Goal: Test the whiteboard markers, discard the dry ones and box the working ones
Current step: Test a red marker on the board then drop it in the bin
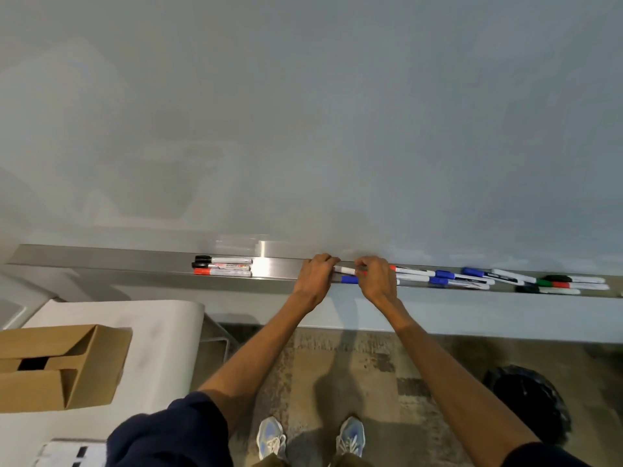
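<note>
I read left hand (317,274) and right hand (376,280) both gripping one marker (344,270), white barrel, red showing at the right fingers, level over the tray (161,269).

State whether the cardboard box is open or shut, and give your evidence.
Partly open: the box has top flaps folded inward that do not meet, leaving a dark gap between them.

Black- and red-capped markers (223,266) lie left on the silver tray (101,261), blue-capped markers (445,274) right of centre, green, red and black caps (561,284) at its far right; below the tray, brown cardboard box (60,382), mottled tan carpet (337,362), black bin (529,396).
</note>
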